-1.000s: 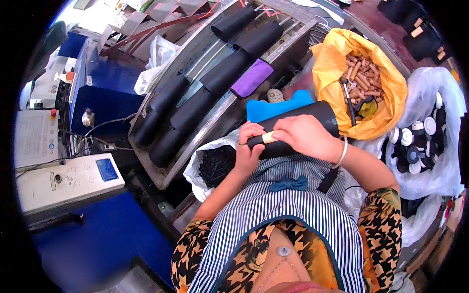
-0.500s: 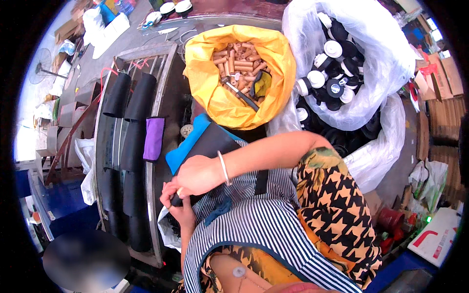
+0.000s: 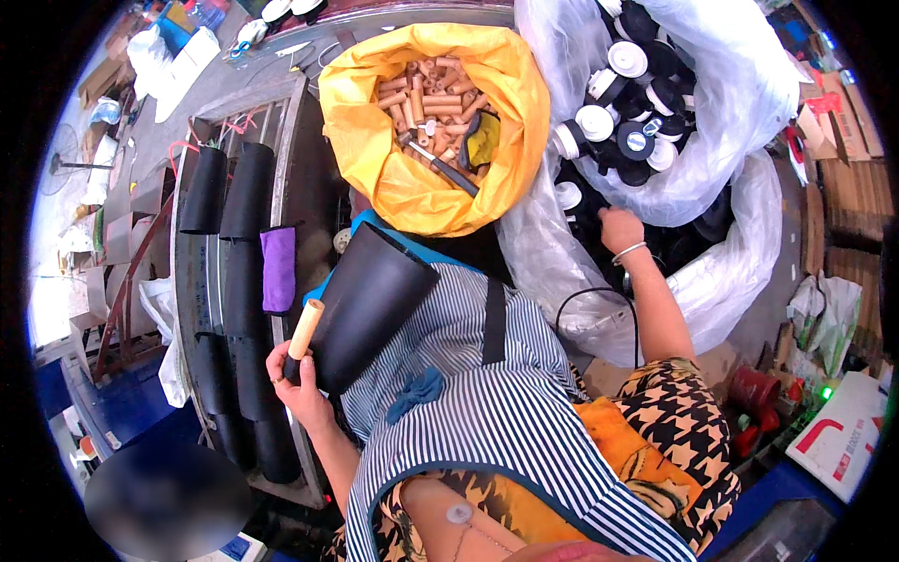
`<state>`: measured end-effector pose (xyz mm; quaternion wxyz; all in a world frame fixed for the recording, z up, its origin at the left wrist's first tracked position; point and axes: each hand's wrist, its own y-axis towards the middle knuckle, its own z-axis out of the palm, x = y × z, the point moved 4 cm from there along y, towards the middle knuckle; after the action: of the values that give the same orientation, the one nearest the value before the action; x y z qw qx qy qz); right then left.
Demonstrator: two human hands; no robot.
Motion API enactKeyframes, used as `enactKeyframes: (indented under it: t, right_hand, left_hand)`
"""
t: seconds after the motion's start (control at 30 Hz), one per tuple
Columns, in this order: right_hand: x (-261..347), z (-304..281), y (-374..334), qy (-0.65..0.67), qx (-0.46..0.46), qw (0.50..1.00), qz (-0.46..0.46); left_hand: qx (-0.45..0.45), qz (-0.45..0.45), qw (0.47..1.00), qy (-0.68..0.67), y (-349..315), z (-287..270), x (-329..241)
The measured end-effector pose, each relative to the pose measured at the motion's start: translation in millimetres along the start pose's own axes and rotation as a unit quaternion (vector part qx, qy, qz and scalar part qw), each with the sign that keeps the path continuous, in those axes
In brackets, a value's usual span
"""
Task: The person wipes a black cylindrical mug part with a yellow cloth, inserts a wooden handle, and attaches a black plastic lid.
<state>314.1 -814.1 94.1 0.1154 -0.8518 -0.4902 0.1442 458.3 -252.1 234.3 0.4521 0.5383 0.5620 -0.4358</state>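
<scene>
My left hand (image 3: 304, 379) is closed around the lower end of a wide black tube (image 3: 375, 300), which lies slanted over my lap with its open end away from me. A short tan cylinder (image 3: 307, 328) stands up from a small black piece between the same fingers. At the right, my right hand (image 3: 621, 229) reaches into a clear plastic bag (image 3: 740, 272) of black parts. Its fingers are curled in, the tips hidden among the parts, so what they hold does not show. A blue cloth lies beneath the black tube.
A yellow bag (image 3: 375, 178) holds several tan cylinders and a hammer (image 3: 445, 169). Behind my right hand, another clear bag (image 3: 749, 94) contains black-and-white caps (image 3: 627, 59). To the left, a metal rack (image 3: 290, 169) carries black tubes (image 3: 248, 197) and a purple cloth (image 3: 278, 270).
My right hand has left my left hand and moved right into the clear bag. The black tube now shows more fully, with the tan cylinder upright beside it. The view has shifted slightly.
</scene>
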Motion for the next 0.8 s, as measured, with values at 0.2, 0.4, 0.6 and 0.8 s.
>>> enactKeyframes:
  t: [0.2,0.4,0.6,0.8]
  right_hand:
    - [-16.6,34.0,-0.8,-0.066,0.188,0.970,-0.140]
    - [13.9,-120.1,-9.4,-0.039,-0.012,0.991,-0.125]
    - [159.5,-145.1,-29.0,0.439,0.032,0.839,-0.322]
    - [257.3,-74.9,-50.1,0.356,-0.208,0.847,-0.337]
  left_hand:
    - [0.002,-0.011,1.000,-0.010,2.5,4.9,-0.7]
    - [-0.056,-0.036,0.996,-0.067,1.6,-0.8,26.2]
    - [-0.090,-0.012,0.980,-0.175,0.3,-2.4,23.9]
    - [-0.168,0.021,0.981,-0.092,-19.8,-57.9,0.6]
